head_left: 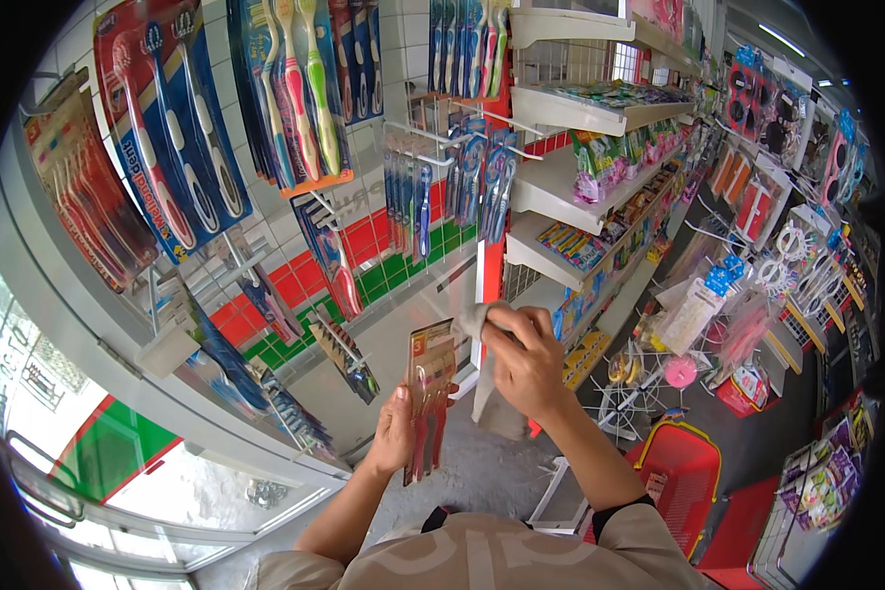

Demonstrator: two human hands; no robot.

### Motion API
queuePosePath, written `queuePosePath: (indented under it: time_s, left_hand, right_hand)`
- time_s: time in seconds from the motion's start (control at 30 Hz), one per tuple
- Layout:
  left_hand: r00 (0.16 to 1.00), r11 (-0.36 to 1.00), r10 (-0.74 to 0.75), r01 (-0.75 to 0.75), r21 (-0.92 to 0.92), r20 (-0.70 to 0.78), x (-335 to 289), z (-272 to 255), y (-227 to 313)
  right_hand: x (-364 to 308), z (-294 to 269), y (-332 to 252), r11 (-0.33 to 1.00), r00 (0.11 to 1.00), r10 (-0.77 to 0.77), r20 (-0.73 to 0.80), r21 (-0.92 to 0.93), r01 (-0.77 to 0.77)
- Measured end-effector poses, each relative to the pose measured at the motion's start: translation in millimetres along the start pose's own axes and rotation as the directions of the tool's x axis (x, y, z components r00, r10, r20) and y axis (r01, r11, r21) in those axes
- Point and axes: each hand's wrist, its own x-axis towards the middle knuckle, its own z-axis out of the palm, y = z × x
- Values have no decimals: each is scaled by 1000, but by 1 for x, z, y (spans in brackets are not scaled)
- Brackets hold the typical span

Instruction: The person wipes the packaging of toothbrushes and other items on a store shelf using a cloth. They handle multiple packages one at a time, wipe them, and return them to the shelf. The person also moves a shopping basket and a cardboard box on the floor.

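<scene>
In front of my body, my left hand [393, 435] grips a clear-and-red blister pack of toothbrushes [429, 393], holding it upright with the thumb across its edge. Just right of the pack is my right hand [527, 366], its fingers closed on a grey cloth [499, 411] that bunches above the fingers and hangs down below them. A small gap separates the cloth from the pack. Similar red packs [84, 192] hang on a hook at the upper left, beside a large blue-and-red toothbrush pack [172, 128].
More toothbrush packs [300, 93] hang from hooks on a white tiled wall. White shelves [560, 192] with packaged goods run along the right. A red basket [678, 472] with a yellow rim stands on the floor at lower right. A glass door frame [118, 344] curves along the left.
</scene>
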Motion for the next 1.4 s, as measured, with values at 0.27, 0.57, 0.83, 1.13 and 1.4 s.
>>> queuePosePath:
  time_s: [0.27,0.57,0.83,1.13,1.4]
  left_hand:
    - [999,999,39,-38,38,-26,0,-7,5]
    - [997,999,-7,9,-31,78,-5,-25,-4]
    - [1000,1000,-17,17,-14,-4,-11,-24,4]
    - [1000,1000,-20,20,8,15,-13,-30,13]
    - [994,993,92,-96,66,61,-13,-30,14]
  right_hand:
    - [-11,17,-9,998,998,56,41,25,-57]
    - [-22,24,-23,996,996,-89,14,-1,89]
    - [-16,18,-29,989,989,-145,30,2,145]
    - [-5,16,-26,971,971,-238,26,37,237]
    - [-4,9,-31,955,961,-277,-3,107,275]
